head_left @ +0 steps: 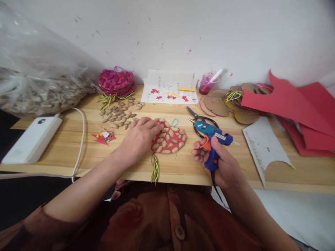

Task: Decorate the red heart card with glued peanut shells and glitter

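My left hand (140,136) rests palm down on the left edge of a red disc (170,139) covered with pale nut shells, fingers stretched over it. The disc has a blue loop at its top and yellow-green strings (155,169) hanging over the table edge. My right hand (222,164) is wrapped round the grip of a blue glue gun (213,139) with an orange trigger, its nozzle pointing right, just right of the disc.
Black scissors (200,120) lie behind the gun. Loose shells (117,115) and a stack of red-purple discs (116,82) sit at the back left, with a big plastic bag (34,80) and a white box (31,139). Red paper sheets (300,101) and cardboard circles (216,104) lie right.
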The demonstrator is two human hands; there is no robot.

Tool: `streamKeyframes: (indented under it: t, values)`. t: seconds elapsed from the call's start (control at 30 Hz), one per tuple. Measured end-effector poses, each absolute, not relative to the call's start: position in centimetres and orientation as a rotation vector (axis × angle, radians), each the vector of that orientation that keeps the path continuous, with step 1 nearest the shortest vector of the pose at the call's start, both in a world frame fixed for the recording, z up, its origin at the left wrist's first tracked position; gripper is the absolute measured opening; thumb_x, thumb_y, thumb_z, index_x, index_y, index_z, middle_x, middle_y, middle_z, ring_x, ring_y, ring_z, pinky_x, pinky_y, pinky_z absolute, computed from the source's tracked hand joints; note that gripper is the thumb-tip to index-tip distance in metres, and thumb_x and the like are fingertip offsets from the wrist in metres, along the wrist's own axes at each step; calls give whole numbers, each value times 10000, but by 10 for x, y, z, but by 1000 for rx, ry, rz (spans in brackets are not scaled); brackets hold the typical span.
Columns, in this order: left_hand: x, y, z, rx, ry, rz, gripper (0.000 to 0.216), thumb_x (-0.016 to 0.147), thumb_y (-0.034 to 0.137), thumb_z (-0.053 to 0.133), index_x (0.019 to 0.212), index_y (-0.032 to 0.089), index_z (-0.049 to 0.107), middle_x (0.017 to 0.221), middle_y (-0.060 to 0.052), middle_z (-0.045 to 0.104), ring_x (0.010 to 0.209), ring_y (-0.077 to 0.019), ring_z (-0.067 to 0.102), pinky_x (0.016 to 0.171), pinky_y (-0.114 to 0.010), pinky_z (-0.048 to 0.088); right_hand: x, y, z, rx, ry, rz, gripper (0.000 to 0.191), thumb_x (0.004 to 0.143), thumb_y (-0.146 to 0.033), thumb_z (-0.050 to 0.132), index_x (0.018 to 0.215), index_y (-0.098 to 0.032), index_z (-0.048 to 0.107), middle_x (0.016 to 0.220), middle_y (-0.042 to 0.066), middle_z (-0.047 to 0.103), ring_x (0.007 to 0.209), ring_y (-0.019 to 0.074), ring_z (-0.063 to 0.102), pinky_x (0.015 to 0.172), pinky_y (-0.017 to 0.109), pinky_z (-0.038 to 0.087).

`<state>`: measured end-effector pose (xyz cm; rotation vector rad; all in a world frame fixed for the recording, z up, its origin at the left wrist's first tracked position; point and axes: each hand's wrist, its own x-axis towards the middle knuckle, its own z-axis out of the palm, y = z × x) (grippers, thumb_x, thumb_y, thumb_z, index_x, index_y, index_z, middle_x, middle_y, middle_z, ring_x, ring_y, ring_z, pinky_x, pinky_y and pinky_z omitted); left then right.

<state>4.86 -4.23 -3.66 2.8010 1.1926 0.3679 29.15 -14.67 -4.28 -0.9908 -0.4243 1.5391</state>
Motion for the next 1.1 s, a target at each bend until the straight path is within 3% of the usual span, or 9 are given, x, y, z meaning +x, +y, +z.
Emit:
streamKeyframes:
  t: [0.23,1.1]
  values:
    - [51,-39,-32,2809,1255,299,368,905,91,531,1189,227,721,1165,-81,724,1137,-303,569,966,-476,445,293,-149,-48,-997,-486,1517,326,841,-529,747,836,-204,728,869,37,692,750,172,705,650,261,567]
    - [49,-36,-36,2836,1218,351,353,920,94,508,1160,238,723,1149,-81,725,1105,-284,588,955,-445,451,288,-150,-43,-1042,-486,1494,341,764,-519,816,812,-196,717,831,27,690,716,152,682,636,246,549]
